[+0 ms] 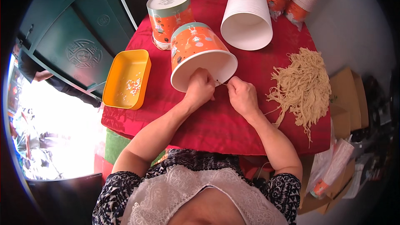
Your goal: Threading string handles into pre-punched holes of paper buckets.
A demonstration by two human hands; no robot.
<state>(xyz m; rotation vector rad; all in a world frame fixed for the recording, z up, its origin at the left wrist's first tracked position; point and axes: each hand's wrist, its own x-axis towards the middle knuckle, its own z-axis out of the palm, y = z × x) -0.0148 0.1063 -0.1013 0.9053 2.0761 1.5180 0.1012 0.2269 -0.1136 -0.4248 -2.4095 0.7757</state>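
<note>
Orange bucket [198,43], white int. — tilted on red tbl. [216,131], mouth to near side — thin cord [223,83] nr rim

Red-draped table [233,135] | yellow tray [121,70] | upturned buckets [167,20] | tilted orange bucket [200,46] | white bucket stack [246,14] | tan cord [302,85]

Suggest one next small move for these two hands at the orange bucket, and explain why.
Perhaps the right hand should pull gently on the thin strand: it pinches that strand beside the mouth of the tilted orange bucket, while the left hand is curled at the mouth, just across a small gap. Whether the strand is fastened there is too small to tell.
</note>
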